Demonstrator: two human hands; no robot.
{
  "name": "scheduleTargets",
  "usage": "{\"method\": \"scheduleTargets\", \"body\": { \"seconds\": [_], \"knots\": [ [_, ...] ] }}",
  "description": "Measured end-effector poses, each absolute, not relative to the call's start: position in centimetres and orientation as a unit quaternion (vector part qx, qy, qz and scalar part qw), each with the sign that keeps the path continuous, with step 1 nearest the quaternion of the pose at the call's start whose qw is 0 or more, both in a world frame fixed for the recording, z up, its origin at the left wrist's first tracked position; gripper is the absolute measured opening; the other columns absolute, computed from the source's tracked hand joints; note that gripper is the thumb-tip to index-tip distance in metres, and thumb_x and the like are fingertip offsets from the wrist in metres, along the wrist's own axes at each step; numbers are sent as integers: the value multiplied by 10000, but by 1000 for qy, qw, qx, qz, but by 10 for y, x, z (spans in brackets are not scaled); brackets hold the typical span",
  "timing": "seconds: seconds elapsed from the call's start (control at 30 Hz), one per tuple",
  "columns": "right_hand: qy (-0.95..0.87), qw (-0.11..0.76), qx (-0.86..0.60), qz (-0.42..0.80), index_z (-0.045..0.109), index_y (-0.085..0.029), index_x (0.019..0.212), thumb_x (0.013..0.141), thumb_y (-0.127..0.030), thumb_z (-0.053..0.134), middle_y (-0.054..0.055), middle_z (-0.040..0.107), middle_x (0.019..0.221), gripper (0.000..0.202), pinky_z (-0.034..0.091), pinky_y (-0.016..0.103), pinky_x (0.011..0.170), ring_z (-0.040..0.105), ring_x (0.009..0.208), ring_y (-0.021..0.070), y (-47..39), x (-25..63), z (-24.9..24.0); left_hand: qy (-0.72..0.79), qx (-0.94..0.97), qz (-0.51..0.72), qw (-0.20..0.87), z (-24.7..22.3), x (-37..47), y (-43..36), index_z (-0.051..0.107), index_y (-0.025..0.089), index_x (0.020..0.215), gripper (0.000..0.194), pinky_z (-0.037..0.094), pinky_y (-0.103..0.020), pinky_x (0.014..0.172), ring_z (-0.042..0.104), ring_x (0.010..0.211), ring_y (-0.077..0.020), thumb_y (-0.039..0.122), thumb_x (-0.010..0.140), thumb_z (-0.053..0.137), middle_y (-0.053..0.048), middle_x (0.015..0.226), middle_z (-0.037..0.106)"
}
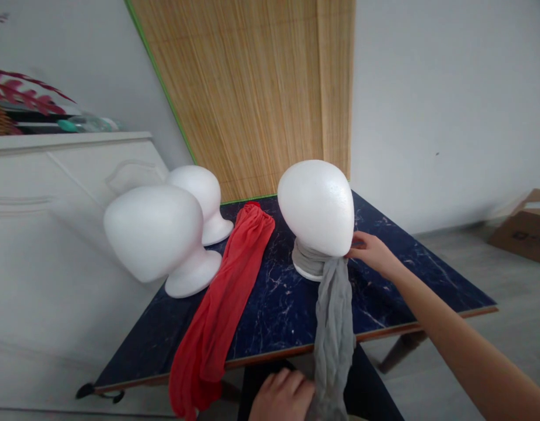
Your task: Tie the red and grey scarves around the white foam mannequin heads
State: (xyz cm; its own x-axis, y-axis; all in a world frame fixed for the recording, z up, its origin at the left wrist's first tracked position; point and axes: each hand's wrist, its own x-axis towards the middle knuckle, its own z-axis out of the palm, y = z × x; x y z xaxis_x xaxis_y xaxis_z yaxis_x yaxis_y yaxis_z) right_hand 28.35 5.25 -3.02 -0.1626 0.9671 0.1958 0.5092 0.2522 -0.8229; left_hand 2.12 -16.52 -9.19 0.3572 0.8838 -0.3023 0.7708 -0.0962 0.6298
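Ahead of you, a bamboo panel (pixel 252 99) with a green edge stands against the wall, and to your left is a white cabinet (pixel 55 263). Before you lies the worktop (pixel 287 316), dark blue with pale marbling. On the floor at far right sits a cardboard box (pixel 524 231).

A red scarf (pixel 230 280) stretches lengthwise over the worktop, bunched at its far end and hanging past the near edge. The grey scarf (pixel 333 316) wraps the neck of the right-hand head form (pixel 316 204), gathers at the front below the chin, and drops over the near edge towards you. That form stands upright, white and smooth. Two more white forms, one nearer you (pixel 156 228) and one behind it (pixel 197 190), stand left of the red scarf.

Your right hand (pixel 375 251) reaches to the right side of the wrapped neck; its fingertips are partly hidden, so you cannot tell whether they pinch the cloth. Your left hand (pixel 283 397), fingers curled, is beside the hanging grey end; its grip cannot be told.
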Motion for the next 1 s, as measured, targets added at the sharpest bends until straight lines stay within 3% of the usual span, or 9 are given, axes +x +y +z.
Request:
{"method": "scheduleTargets", "body": {
  "seconds": [0.1,0.17,0.3,0.37,0.5,0.6,0.7,0.83,1.0],
  "knots": [
    [-646,449,-459,413,618,-170,953,651,-317,706,61,675,1004,347,547,311,791,674,845,195,41,288,-41,585,773,167,180,-46,59,-144,591,287,1277,474,531,-435,881,628,1013,-300,453,835,551,-87,1103,689],
    [-627,458,-461,430,616,-172,922,629,-329,708,52,668,949,345,557,325,740,666,778,191,38,287,-46,611,752,226,101,-30,89,-119,407,233,1442,660,518,-473,930,578,1127,-323,443,839,574,-112,1279,598],
    [-619,475,-489,390,612,-172,809,643,-332,643,42,662,831,233,549,325,637,639,677,190,47,281,-53,611,756,219,88,-32,129,-83,197,295,1524,750,567,-415,819,625,1047,-279,161,858,517,-79,1208,612],
    [-625,481,-494,366,612,-178,765,644,-317,616,36,666,775,184,540,317,637,636,672,193,56,279,-54,590,767,224,112,-41,134,-83,242,298,1511,715,563,-386,829,630,1010,-245,47,859,393,-62,1124,631],
    [-606,509,-505,346,625,-181,739,624,-299,615,32,674,717,165,541,341,725,641,673,198,73,278,-56,565,764,257,174,-54,123,-106,445,269,1406,643,521,-372,937,600,1069,-222,2,832,334,-69,1153,618],
    [-597,515,-492,371,661,-175,844,620,-342,664,62,710,848,280,534,375,817,663,771,223,74,281,-55,566,748,274,212,-55,104,-113,414,318,1419,609,512,-384,956,599,1096,-227,93,854,436,-52,1207,611],
    [-615,472,-483,406,641,-177,1089,617,-392,727,105,682,1121,525,501,427,932,646,1002,280,64,288,-53,578,709,359,185,-50,82,-98,307,271,1476,660,407,-412,1097,458,1307,-249,298,869,565,-81,1418,480],
    [-666,388,-474,425,473,-206,1360,576,-397,831,122,556,1360,883,401,475,1080,500,1266,331,58,287,-46,606,640,446,158,-48,61,-50,266,161,1492,618,254,-441,1190,275,1438,-235,445,961,403,-133,1546,317],
    [-749,408,-369,368,674,-229,1133,585,-399,821,57,655,1237,592,397,439,1108,559,1207,333,83,257,-44,542,662,478,199,-43,66,4,358,167,1456,566,243,-433,1191,329,1415,-222,481,996,260,-122,1518,385]
  ]
}}
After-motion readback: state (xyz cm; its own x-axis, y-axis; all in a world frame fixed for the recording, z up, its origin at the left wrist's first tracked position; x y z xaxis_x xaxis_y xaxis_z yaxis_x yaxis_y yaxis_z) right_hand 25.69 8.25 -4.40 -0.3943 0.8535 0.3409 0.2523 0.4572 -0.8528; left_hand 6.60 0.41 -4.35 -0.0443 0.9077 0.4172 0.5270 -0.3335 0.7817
